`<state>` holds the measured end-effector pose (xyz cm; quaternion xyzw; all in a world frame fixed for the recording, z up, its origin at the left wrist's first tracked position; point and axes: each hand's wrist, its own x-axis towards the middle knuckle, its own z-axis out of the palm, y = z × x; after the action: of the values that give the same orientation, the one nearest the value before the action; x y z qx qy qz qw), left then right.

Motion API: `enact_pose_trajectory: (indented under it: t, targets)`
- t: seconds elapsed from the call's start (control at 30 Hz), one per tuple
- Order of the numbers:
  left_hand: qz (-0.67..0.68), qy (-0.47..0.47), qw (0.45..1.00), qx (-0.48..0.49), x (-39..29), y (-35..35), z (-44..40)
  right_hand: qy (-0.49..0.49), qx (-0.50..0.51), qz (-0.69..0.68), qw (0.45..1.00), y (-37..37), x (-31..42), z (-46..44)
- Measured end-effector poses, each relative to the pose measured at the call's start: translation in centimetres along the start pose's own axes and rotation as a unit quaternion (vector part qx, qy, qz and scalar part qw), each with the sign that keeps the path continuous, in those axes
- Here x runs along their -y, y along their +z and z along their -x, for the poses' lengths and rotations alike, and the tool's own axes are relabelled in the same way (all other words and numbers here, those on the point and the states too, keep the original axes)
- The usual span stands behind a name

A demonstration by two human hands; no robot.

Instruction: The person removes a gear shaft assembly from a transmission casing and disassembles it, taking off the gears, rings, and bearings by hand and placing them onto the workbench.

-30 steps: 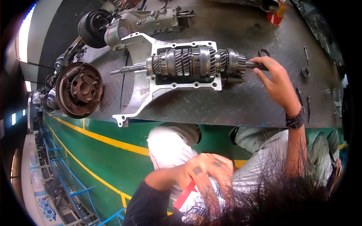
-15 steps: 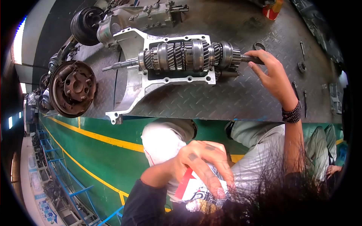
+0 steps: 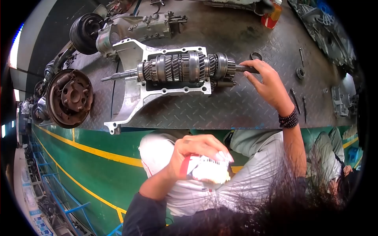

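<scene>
A tread-plate steel bench (image 3: 236, 114) is observed beneath the right hand (image 3: 269, 83). An open housing (image 3: 133, 93) is positioned on it, left of that hand's fingers. A gear shaft (image 3: 177, 67) is laid lengthwise along the housing's opening; its splined right end is clamped between the right thumb and fingers. A rusted brake assembly (image 3: 73, 96) is located far left of those fingers. By the left hand (image 3: 193, 151), held nearer the body, a red-and-white packet (image 3: 206, 171) is gripped, the fingers being curled over it; its surface is partly obscured by glare. A small gear (image 3: 300, 73) is noted right of the right fingers, and a metal ring (image 3: 256, 56) just beyond them.
</scene>
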<state>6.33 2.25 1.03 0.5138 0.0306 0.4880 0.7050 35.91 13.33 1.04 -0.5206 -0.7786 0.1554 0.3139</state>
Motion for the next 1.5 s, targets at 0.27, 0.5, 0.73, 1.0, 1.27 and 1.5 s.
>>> enact_pose_trajectory:
  t: [0.27,0.5,0.73,1.0,1.27,1.5]
  targets:
    - [-0.112,-0.205,0.953,-0.192,-1.0,0.9,0.2,-0.003,-0.001,-0.001,1.000,-0.2,0.1,0.0]
    - [-0.255,-0.179,0.929,-0.200,-0.1,1.0,-0.2,-0.009,-0.007,0.004,1.000,-0.2,0.3,0.0]
    - [-0.242,-0.178,0.934,-0.192,-0.3,1.3,-0.3,-0.016,-0.010,0.002,1.000,-0.1,0.1,0.0]
    - [-0.246,-0.164,0.936,-0.191,0.0,1.3,-0.4,-0.002,-0.003,0.007,1.000,-0.4,0.5,0.0]
    - [-0.273,-0.178,0.927,-0.184,-0.1,1.5,-0.4,-0.008,-0.003,-0.001,1.000,-0.2,0.1,-0.1]
    - [-0.260,-0.185,0.930,-0.180,-0.5,1.6,-0.5,0.010,-0.020,-0.041,0.999,-0.6,0.2,-0.6]
